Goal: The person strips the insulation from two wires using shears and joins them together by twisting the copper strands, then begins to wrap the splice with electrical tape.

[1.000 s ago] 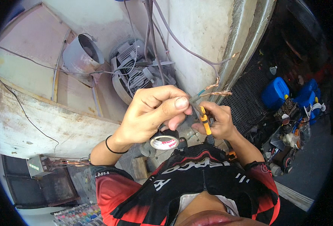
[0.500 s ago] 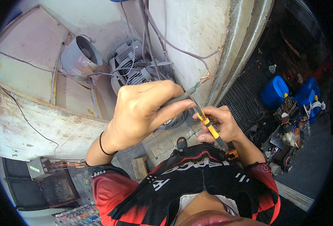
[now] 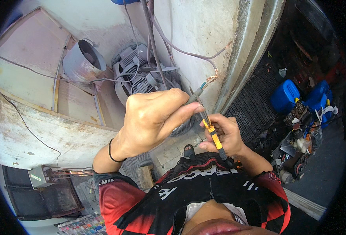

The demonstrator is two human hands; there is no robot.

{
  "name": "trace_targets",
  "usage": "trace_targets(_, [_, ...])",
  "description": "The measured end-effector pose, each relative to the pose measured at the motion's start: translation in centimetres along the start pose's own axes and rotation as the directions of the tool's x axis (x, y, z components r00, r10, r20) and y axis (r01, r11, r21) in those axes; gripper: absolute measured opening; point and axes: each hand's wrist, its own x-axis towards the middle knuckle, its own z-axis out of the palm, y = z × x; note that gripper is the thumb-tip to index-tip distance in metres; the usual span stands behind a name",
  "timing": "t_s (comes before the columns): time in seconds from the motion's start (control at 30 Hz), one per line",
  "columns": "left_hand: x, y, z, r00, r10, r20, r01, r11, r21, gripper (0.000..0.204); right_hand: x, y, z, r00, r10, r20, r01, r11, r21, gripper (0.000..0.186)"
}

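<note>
My left hand (image 3: 157, 121) is closed around a grey cable (image 3: 197, 93), whose stripped end shows blue insulation and twisted bare copper (image 3: 212, 77). My right hand (image 3: 227, 135), fingers curled, grips a yellow-and-black cutting tool (image 3: 216, 139) just right of the left hand's thumb. The tool's metal blades point up and lie against the cable; whether they bite into it I cannot tell. Several grey wires (image 3: 190, 53) hang down the pale wall above, one reaching the bare copper.
Behind my hands are a grey motor (image 3: 132, 64) and a metal cylinder (image 3: 85, 60). At right stand blue jerrycans (image 3: 282, 96) beside a pile of tools and parts (image 3: 294, 149) on dark flooring. A metal box with wires (image 3: 40, 176) is low left, near a wooden block (image 3: 145, 176).
My left hand has turned knuckles-up around the cable. The tool in my right hand now reaches up to the cable. The tape roll seen below my left hand earlier is out of sight.
</note>
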Motion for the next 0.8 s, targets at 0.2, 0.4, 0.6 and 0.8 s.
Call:
trace_targets(0.2, [-0.1, 0.1, 0.0, 1.0, -0.003, -0.012, 0.004, 0.999, 0.052, 0.023, 0.2, -0.3, 0.8, 0.999, -0.006, -0.036, 0.009, 0.998, 0.059, 0.049])
trace_targets(0.4, [0.0, 0.1, -0.3, 0.999, -0.003, 0.037, 0.001, 0.999, 0.053, 0.016, 0.0, -0.2, 1.2, 0.999, 0.036, -0.001, -0.036, 0.992, 0.121, 0.052])
trace_targets(0.6, [-0.2, 0.3, -0.7, 0.991, -0.1, 0.092, 0.109, 0.989, -0.104, 0.021, 0.3, -0.3, -1.0, 0.996, -0.025, 0.082, 0.026, 1.0, -0.014, 0.061])
trace_targets(0.8, [-0.8, -0.3, -0.6, 0.977, -0.176, 0.117, 0.205, 0.921, -0.33, 0.017, 0.6, -0.6, -1.7, 0.994, -0.027, 0.102, 0.031, 0.999, -0.039, 0.062])
